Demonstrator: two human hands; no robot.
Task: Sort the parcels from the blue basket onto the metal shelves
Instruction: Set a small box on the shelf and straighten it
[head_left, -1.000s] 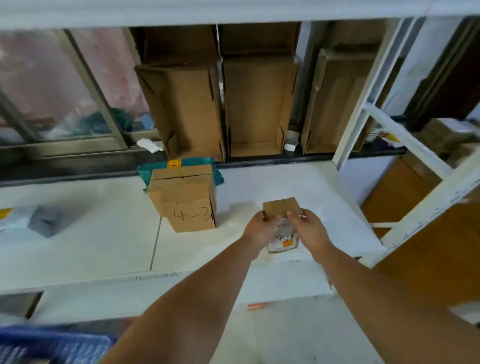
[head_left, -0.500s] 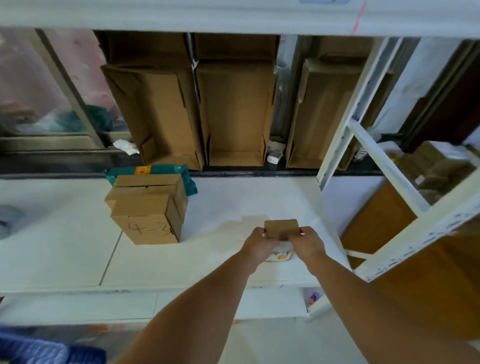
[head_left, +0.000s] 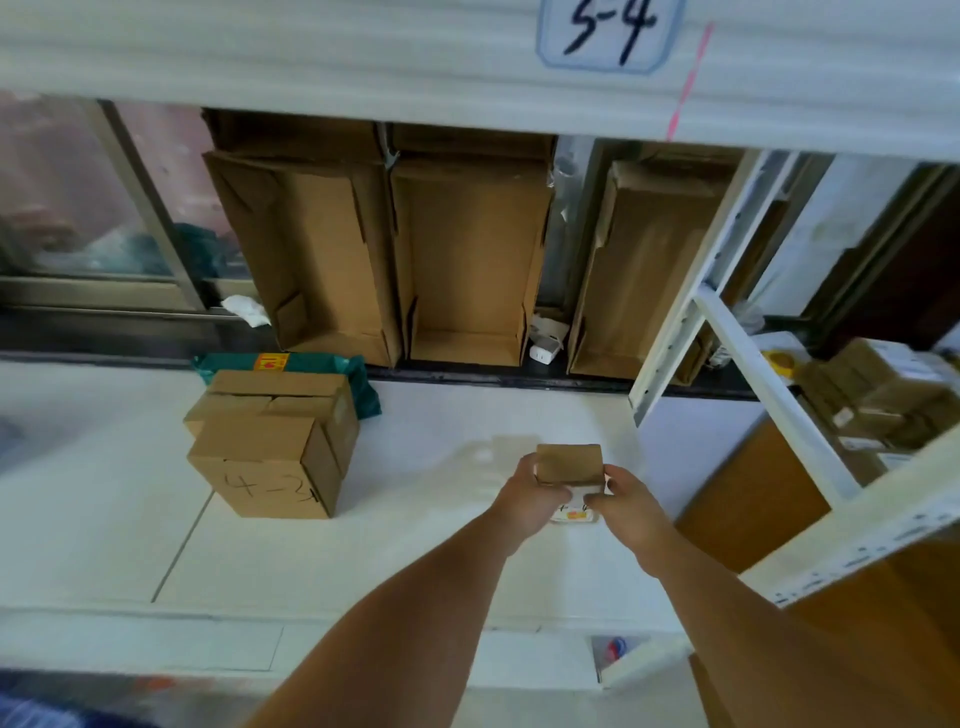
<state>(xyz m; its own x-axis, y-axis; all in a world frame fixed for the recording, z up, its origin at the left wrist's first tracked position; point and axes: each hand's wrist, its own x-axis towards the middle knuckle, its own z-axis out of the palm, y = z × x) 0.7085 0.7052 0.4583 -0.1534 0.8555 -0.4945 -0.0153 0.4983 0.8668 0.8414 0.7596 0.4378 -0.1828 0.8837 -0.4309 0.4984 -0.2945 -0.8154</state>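
Cardboard fills our hands: a small brown parcel sits low over the white shelf, the left hand and right hand both curled around its sides. At ten o'clock from it a box marked 4-2 already stands, more boxes and a green mailer behind. We judge this one nearly placed, not yet let go. What remains in the basket we cannot tell.

"5-4" on the upper shelf's label; seemingly "4-2" on the stacked carton.
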